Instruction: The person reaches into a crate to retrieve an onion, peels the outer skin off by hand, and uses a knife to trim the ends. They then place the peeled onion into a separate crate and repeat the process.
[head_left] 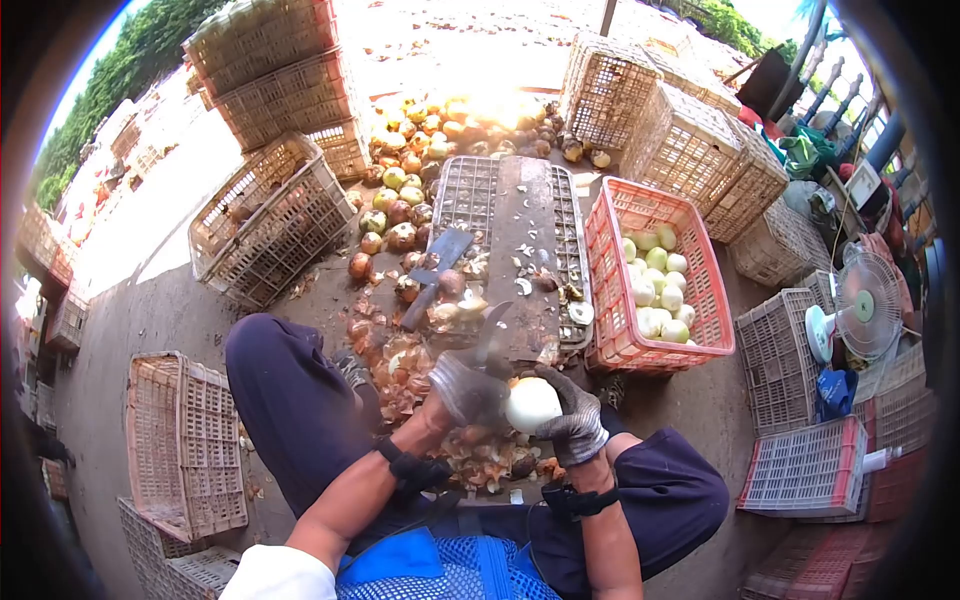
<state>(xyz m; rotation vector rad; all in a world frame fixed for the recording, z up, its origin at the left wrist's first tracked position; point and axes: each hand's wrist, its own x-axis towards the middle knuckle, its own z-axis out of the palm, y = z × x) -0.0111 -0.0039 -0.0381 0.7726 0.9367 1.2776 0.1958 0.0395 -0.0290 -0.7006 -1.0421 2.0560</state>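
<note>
My left hand, in a grey glove, is closed round a knife whose curved blade points up and away from me. My right hand, also gloved, grips a white peeled onion from its right side, beside the knife hand. Both are held low between my bent knees, above loose onion skins. In front stands an upturned crate with a board on top, scattered with trimmings. A cleaver-like tool lies at its left edge.
Unpeeled onions are heaped beyond and left of the board. On the right, a red crate holds several peeled onions. Stacked crates stand at back left, others at back right. A fan stands far right.
</note>
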